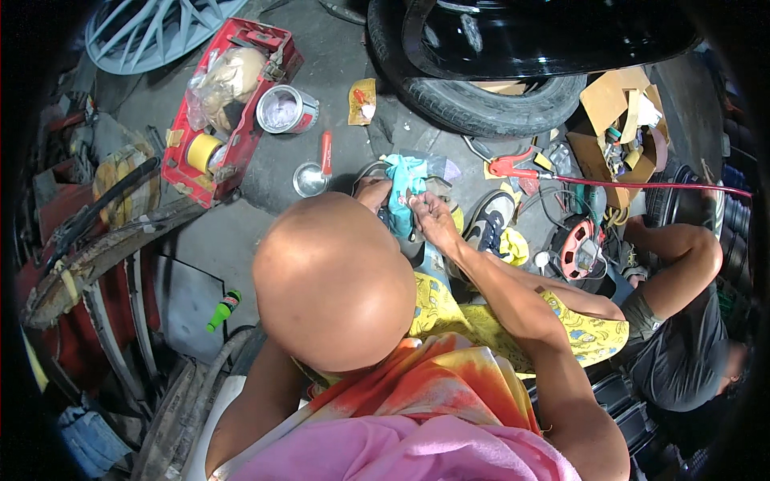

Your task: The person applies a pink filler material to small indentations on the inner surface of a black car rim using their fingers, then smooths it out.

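Between my hands is a crumpled teal thing [403,183], soft like cloth or thin plastic; its exact kind is unclear. My left hand [372,193] is closed at its left side, the fingers partly hidden behind it. From the right, my right hand [434,216] has its fingers bent in a pinch against the teal thing's edge. My raised left knee [333,280] covers most of the left forearm. Just left of the hands lie a round metal lid-like piece [310,179] and a red-handled tool [326,152]. Close to my right hand is a dark sneaker [491,220].
A red toolbox [253,132] and open can [286,110] stand ahead left. Beyond the hands are a tire [481,108] and glossy black panel [553,40]. Rightward lie a red hose [642,184], cable reel [579,247], cardboard box [603,104] and another person [678,345].
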A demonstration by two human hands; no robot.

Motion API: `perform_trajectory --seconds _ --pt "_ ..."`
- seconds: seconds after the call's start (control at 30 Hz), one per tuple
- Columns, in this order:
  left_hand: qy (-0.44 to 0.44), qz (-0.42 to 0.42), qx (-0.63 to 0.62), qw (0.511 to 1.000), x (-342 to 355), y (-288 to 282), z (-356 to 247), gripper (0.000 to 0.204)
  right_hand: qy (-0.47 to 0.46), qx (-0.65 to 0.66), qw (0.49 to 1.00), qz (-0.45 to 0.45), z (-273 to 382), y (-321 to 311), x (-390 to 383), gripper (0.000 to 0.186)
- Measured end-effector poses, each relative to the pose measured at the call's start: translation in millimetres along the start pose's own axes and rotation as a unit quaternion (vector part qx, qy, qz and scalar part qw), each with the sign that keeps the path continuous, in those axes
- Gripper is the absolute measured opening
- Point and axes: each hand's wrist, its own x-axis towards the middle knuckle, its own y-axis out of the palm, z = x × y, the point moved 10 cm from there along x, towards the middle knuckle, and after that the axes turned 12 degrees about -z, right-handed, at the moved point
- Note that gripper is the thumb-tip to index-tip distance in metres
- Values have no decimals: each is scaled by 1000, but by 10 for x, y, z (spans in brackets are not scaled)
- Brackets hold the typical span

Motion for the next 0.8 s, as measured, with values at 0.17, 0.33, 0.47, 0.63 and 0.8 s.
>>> perform_trajectory --seconds 0.17,0.33,0.47,0.63,0.8 --pt "-15 44 60 997 135 225 64 30 32 -16 998 47 140 -172 -322 18" --pt "42 83 193 977 142 240 -263 30 -42 -84 994 -51 209 -1003 -96 22" --pt "146 -123 137 972 271 -710 -993 37 -73 -114 990 -41 229 -1095 247 31" --pt "108 -308 -192 925 798 -1328 -1072 51 -74 -140 987 -20 220 -913 200 35" --pt "134 -247 -260 924 1184 -1312 -1268 48 -174 -282 942 -54 67 -1169 217 35"
